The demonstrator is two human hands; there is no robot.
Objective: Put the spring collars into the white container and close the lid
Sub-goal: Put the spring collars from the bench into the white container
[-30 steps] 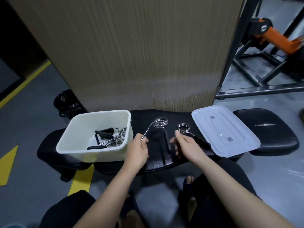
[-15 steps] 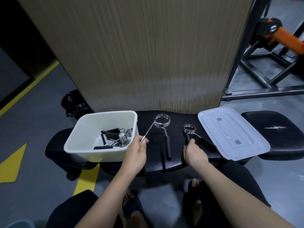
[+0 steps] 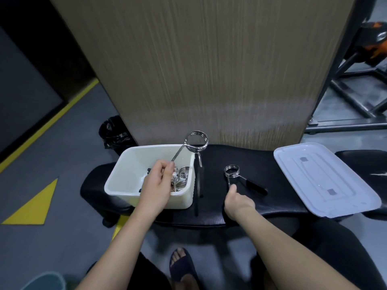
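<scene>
Since a moment ago my left hand (image 3: 156, 185) has lifted its big spring collar (image 3: 195, 141) up over the white container (image 3: 125, 185), fingers pinched on one bare wire handle, coil at the far rim. Right hand (image 3: 237, 203) is clamped on the small collar (image 3: 232, 171) (black handle pointing right), resting on the bench (image 3: 240, 155). Lid (image 3: 322, 176) lies off, further right.
</scene>
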